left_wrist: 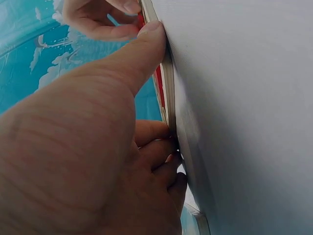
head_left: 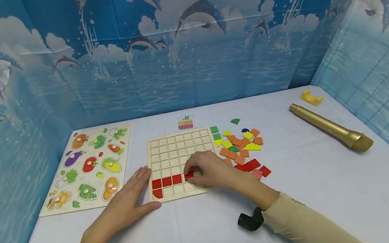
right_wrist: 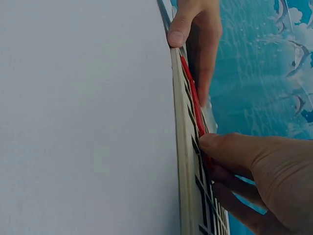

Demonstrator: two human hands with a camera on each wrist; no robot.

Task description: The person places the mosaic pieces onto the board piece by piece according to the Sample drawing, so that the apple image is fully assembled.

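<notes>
Wooden, pale grid board (head_left: 166, 163) lies on white cloth (head_left: 202, 232) in head view; 2nd-lowest row holds three red square tiles (head_left: 167, 181) at its L end, w/ a red round-sided tile (head_left: 157, 193) in the bottom L cell. R hand (head_left: 206, 170) pinches another flat red tile (head_left: 189, 176) btwn thumb & fingers, same row, just R of the three; can't tell if seated. L hand (head_left: 127, 201) rests, fingers extended, at the board's L edge; hands are apart. Far L, pale wooden puzzle board (head_left: 86, 178) has colourful veg-shaped pcs in it. Loose orange, yellow, green & red flat pcs (head_left: 228, 153) lie R of the grid; small printed picture card (head_left: 186, 122) behind.

L wrist view: grid board edge-on, L thumb touching its near edge, red showing beside it, R fingers close by.

R wrist view: R thumb & fingers on the red strip's near end; L thumb at the board's far corner.
</notes>
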